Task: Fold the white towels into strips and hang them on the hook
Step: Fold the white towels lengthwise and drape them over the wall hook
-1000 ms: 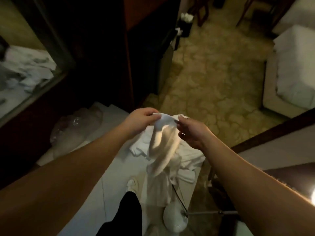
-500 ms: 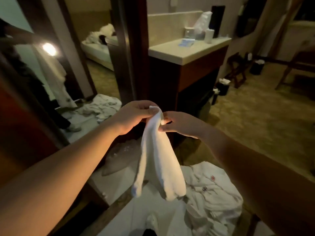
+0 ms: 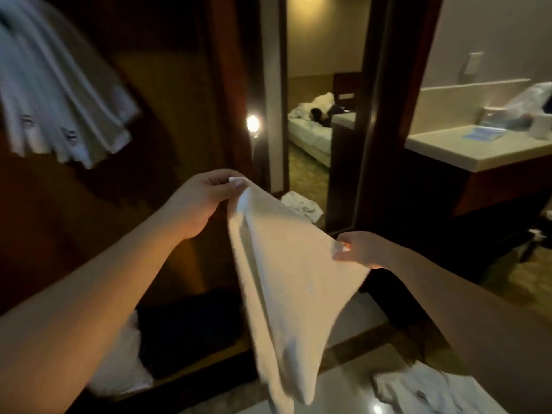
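The left hand (image 3: 197, 201) is raised and pinches one top corner of the white towel (image 3: 286, 279) between thumb and curled fingers. The right hand (image 3: 360, 249) sits lower and out to the side, fingertips nipped on another corner. Between them the upper edge runs taut on a slant, high at the left hand and dropping toward the right, while the rest of the cloth hangs down below both hands and narrows to a loose tail (a fold line already shows just under the left hand's grip). So the towel's long axis is hanging roughly vertical, which suits a strip.

Up and well off beyond the left hand, a bunch of hung towels (image 3: 59, 109) droops against the dark wooden panel; the hook itself I cannot make out. The left hand is plainly the nearer one to that spot, so I'd guess the carry goes up and leftward. More crumpled towels (image 3: 430, 389) lie low, beneath the right forearm.
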